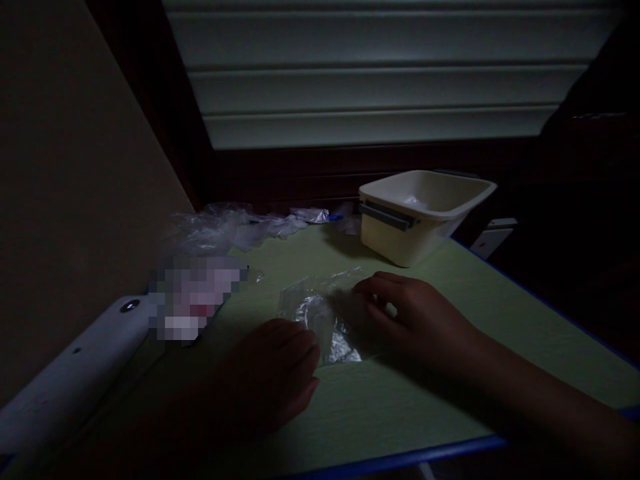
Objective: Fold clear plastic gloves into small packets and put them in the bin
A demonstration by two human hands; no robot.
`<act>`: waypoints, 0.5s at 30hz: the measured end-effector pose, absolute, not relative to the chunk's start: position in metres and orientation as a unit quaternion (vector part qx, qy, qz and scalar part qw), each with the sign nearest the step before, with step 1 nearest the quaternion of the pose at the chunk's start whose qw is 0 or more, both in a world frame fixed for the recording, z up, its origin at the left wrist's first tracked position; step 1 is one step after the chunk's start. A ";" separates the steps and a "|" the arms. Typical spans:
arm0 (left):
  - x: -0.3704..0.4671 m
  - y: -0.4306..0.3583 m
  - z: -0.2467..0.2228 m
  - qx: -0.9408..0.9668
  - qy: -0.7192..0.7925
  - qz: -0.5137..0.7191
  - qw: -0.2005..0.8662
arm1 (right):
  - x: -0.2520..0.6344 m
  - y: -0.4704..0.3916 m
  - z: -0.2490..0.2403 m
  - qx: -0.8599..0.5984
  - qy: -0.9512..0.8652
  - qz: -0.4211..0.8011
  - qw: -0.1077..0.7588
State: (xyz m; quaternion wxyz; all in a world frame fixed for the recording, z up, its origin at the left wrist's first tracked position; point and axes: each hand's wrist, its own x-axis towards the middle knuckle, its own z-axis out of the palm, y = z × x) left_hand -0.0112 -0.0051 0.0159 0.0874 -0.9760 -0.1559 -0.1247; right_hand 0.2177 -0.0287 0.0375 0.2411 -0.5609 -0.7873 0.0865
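A clear plastic bag (pixel 320 317) with shiny, crinkled parts lies flat on the pale green table (pixel 400 413). At its lower left edge is my left hand (pixel 273 373), its fingers curled and close together; whether they grip anything is hidden. My right hand (pixel 405 307) hovers by the bag's upper right side, thumb and forefinger bent toward each other with a small gap behind the fingertips. Dim light hides what lies between those fingertips.
A cream bin (pixel 390 237) with grey handles stands at the back right, something clear inside. Crumpled clear bags (pixel 220 227) line the back left. A blurred-out item (pixel 197 300) and a long white device (pixel 75 367) lie at the left.
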 end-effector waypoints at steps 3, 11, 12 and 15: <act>-0.012 -0.005 0.015 -0.975 -0.156 -0.131 0.094 | 0.220 -0.031 0.041 -0.545 -0.796 0.153 0.214; -0.013 -0.004 0.011 -0.975 -0.142 -0.142 0.090 | 0.237 -0.029 0.034 -0.480 -0.832 0.261 0.095; -0.013 -0.003 0.011 -0.976 -0.135 -0.148 0.089 | 0.238 -0.029 0.034 -0.474 -0.834 0.267 0.091; -0.014 -0.003 0.010 -0.976 -0.117 -0.166 0.080 | 0.237 -0.030 0.037 -0.449 -0.844 0.277 0.094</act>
